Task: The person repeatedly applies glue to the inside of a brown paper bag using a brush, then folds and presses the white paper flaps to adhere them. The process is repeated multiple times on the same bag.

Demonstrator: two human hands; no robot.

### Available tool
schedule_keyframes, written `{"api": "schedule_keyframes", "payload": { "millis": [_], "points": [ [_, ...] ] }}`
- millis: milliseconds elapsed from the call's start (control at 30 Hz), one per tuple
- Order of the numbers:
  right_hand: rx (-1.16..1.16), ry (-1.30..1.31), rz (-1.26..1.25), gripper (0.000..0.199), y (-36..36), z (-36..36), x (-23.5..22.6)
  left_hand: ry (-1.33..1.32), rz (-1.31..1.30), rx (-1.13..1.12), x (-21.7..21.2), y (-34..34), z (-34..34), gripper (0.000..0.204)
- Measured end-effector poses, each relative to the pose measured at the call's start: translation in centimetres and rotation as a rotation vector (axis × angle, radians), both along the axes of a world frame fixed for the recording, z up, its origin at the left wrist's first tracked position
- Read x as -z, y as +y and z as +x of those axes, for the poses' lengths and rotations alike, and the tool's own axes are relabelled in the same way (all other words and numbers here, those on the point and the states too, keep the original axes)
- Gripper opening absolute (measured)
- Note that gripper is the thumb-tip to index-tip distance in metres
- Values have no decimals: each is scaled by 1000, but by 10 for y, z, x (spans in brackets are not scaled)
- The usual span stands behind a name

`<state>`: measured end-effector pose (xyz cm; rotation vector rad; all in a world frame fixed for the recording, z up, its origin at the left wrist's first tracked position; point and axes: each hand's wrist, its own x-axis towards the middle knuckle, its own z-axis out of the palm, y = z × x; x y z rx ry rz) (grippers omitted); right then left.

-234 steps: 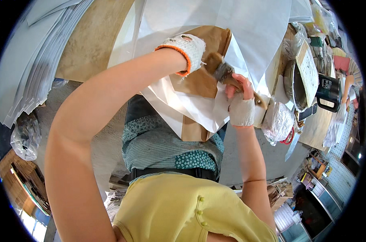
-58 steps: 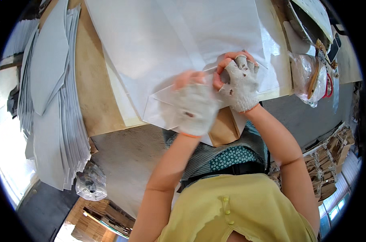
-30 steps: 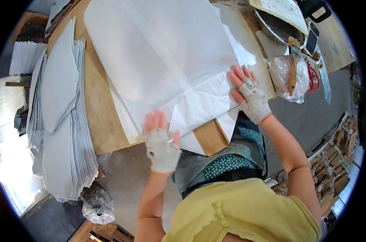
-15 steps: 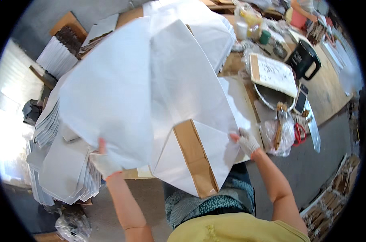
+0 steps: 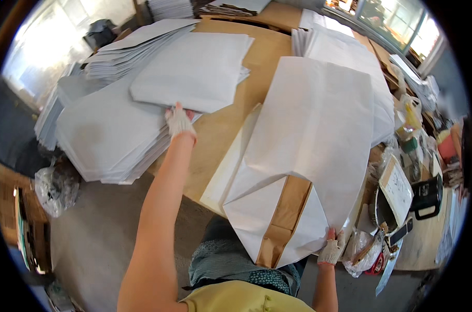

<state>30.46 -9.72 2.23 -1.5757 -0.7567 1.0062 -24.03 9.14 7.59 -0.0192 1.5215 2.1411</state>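
Observation:
A large white paper bag [image 5: 319,119] lies in front of me, its near end folded into a diamond shape with a brown paper strip [image 5: 285,223] down the middle. My right hand [image 5: 331,248], in a white glove with bare fingertips, pinches that bag's near right edge. Out to the left, my gloved left hand [image 5: 180,122] grips the near edge of another white paper bag [image 5: 194,70], which rests on a fanned pile of white bags [image 5: 111,122]. The underside of the left fingers is hidden beneath the paper.
More white bags [image 5: 350,57] are stacked behind the bag before me. On the right stand a black mug [image 5: 428,196], a bowl under a white board [image 5: 396,184], a phone [image 5: 401,232], a plastic-wrapped brush [image 5: 368,249] and red-handled scissors [image 5: 375,265]. A pale board [image 5: 215,190] lies under the near bag.
My left hand has carried a white bag leftward and laid it on the left pile. My view has turned left. The right hand stays at the diamond-ended bag's edge.

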Motion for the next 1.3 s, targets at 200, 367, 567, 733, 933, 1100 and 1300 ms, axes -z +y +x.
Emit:
{"api": "schedule_keyframes", "payload": {
  "millis": [200,367,567,733,933,1100,1300],
  "points": [
    [124,195,98,21,70,-11,-54,482,-264,1237,14,-60,107,55],
    [231,136,295,36,189,5,-81,661,-54,1013,-28,14,186,43],
    [211,-675,328,54,328,31,-111,565,64,705,-32,166,226,33],
    [217,-913,230,54,394,31,-127,425,78,749,-25,253,233,29],
    [204,-852,217,54,371,33,-115,736,-275,779,-32,182,264,36],
    [281,-743,361,48,330,42,-85,591,-110,842,-35,131,255,39],
    [259,-93,319,47,153,-9,-85,270,161,677,10,-22,213,29]
  ]
}}
